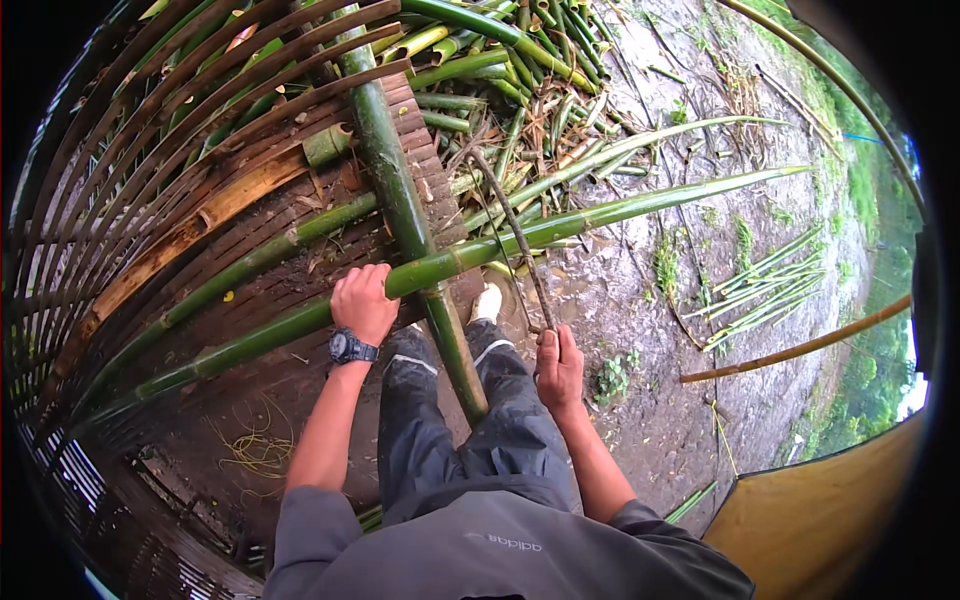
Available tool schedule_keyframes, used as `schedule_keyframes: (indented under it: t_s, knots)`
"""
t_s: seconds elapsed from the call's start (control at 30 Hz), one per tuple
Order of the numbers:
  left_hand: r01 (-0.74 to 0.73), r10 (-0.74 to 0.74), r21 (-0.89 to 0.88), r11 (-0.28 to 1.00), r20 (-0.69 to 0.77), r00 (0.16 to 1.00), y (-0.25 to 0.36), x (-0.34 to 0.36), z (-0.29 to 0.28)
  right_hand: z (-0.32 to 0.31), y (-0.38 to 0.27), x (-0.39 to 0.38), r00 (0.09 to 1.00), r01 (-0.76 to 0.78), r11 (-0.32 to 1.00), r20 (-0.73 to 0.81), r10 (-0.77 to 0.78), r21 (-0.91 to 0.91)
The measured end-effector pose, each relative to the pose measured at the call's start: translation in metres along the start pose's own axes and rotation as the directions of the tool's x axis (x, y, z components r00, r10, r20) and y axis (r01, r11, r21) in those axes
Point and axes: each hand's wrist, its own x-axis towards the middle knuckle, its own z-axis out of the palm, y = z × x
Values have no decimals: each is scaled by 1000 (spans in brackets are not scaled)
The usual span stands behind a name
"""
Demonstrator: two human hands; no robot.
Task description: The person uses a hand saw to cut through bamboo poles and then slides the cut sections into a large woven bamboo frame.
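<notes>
Where the view begins at its lower edge, a grey upper garment and dark trousers belong to the person wearing the camera, with 1 pale shoe showing at the end of a leg. Both forearms rise from below. A dark wristwatch sits on the left wrist. The left hand is closed down over a long green bamboo pole, fingers wrapped across its top, palm pressing. This pole runs from the lower left, under that hand, across the view to a tapering tip at the upper right. The right hand is clenched in a fist round the handle of a slender dark blade; the tool slants up and left from the fist and crosses the held pole. A second, thicker green bamboo stem lies nearly upright in the view, crossing the held pole just right of the left hand. Beneath both lies a woven split-bamboo panel, brown, with curved ribs along its far-left edge. Beyond it, a heap of cut green bamboo lengths lies on the muddy ground. To the right, a small bundle of thin green splits lies well apart.
</notes>
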Motion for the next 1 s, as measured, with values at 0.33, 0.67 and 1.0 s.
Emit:
schedule_keyframes:
  t_s: [0.33,0.67,1.0]
  knots:
    - [-7,5,44,999,46,999,69,11,27,-58,57,23,1000,-7,996,14,6,86]
    - [46,-73,247,968,103,992,62,-7,20,-21,73,3,996,42,979,63,-55,201]
    - [-62,-122,406,912,412,903,26,-18,-19,-34,62,1,998,-38,986,65,28,163]
